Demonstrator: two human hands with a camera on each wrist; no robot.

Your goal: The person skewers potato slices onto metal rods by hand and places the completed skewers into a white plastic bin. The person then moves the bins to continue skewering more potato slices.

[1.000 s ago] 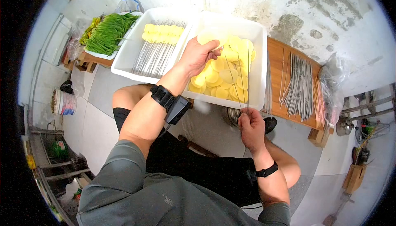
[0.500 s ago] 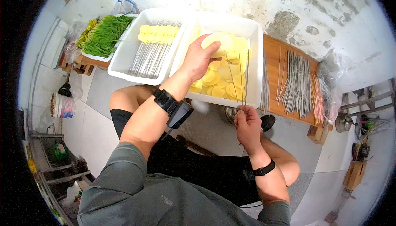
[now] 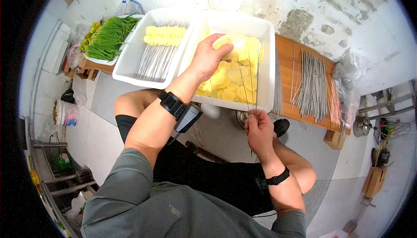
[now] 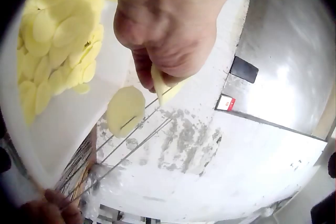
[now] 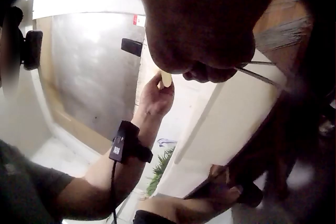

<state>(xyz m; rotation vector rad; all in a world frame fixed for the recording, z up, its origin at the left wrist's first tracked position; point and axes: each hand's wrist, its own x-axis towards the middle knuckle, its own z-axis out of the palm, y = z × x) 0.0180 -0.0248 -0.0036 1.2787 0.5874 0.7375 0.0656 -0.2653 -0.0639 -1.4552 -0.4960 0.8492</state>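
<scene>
My left hand (image 3: 207,59) pinches a thin, pale-yellow potato slice (image 4: 163,90) between thumb and fingers above the right-hand white bin (image 3: 272,64). Loose potato slices (image 3: 228,81) lie piled in that bin. Low at the bin's near edge, my right hand (image 3: 259,131) grips a few thin metal skewers (image 3: 255,91) that point up and away over the slices. In the left wrist view, another slice (image 4: 126,111) is pierced by a skewer, and skewer ends reach the slice in my left hand. The right wrist view shows the right-hand fingers curled round the skewer shafts.
A second white bin (image 3: 119,70) at left holds skewers threaded with yellow slices (image 3: 165,36). Farther left, green stalks (image 3: 108,36) lie in a tray. Many bare skewers (image 3: 312,88) rest on a wooden board (image 3: 284,49) at right, beside a plastic bag (image 3: 349,81).
My left hand has brought its slice rightward to the skewers' far ends. The right hand keeps its grip on the skewers, and the head view has shifted slightly.
</scene>
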